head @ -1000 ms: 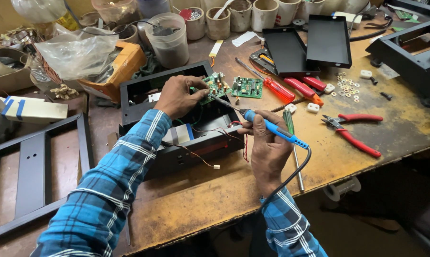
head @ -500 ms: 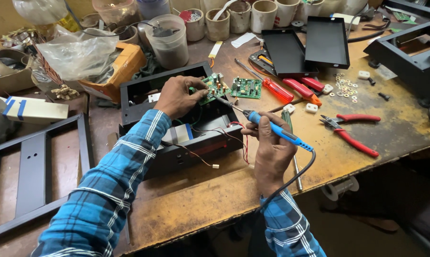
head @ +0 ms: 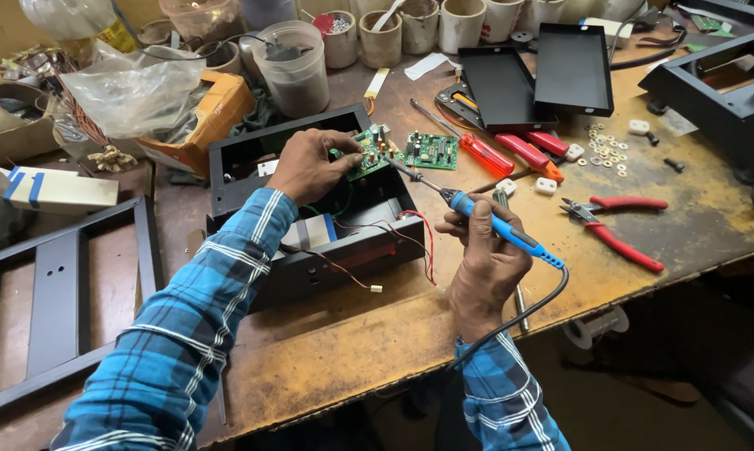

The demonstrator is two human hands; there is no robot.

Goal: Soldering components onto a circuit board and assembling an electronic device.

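My left hand (head: 312, 164) grips a small green circuit board (head: 369, 154) over the back edge of an open black metal box (head: 310, 209). My right hand (head: 485, 255) holds a blue-handled soldering iron (head: 494, 224); its tip points at the board's right edge. Red and black wires trail from the box's front right corner. A second green circuit board (head: 431, 150) lies flat on the bench just right of the held one.
Red-handled screwdrivers (head: 498, 154) and red pliers (head: 615, 225) lie to the right, with scattered washers (head: 607, 150). Black metal trays (head: 573, 71) and cups sit at the back. A cardboard box with plastic bag (head: 143, 96) is back left, a black frame (head: 55, 292) on the left.
The soldering iron's tip has moved closer to the held circuit board. My left hand stays on the board.
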